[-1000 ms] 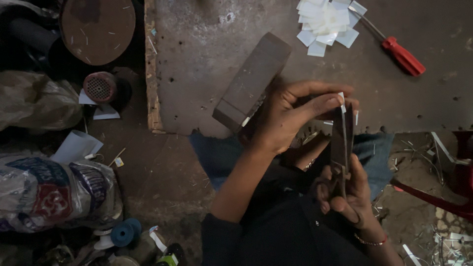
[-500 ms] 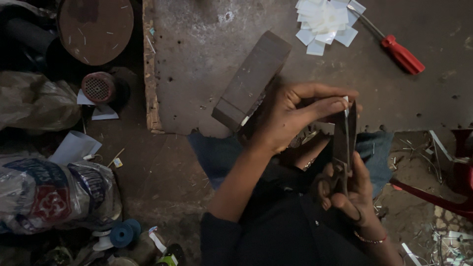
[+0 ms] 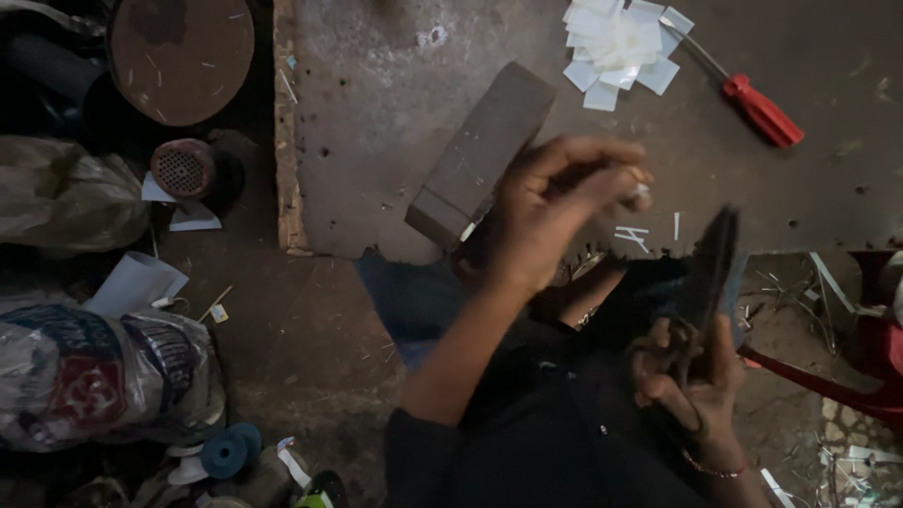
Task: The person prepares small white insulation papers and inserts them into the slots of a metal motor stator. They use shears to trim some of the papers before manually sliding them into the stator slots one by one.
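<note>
1. The left hand (image 3: 555, 212) is raised just in front of the block (image 3: 480, 155), its grip pinched on a small pale scrap (image 3: 640, 196) between thumb and fingertips
2. The right hand (image 3: 691, 386) is held low, right of the block and off the tabletop (image 3: 395, 113) edge; its grip is clenched on large dark shears (image 3: 710, 273), blades pointing up towards the tabletop
3. The block is laid slantwise on the tabletop, its near end at the front edge
4. A heap of white cut pieces (image 3: 616, 42) is seen up and right of the block, with a red-handled screwdriver (image 3: 748, 94) just beside it
5. A few white slivers (image 3: 632, 235) are scattered right of the block
6. A round lid (image 3: 179, 56) and a sack (image 3: 94, 376) are seen left of the block, off the tabletop
</note>
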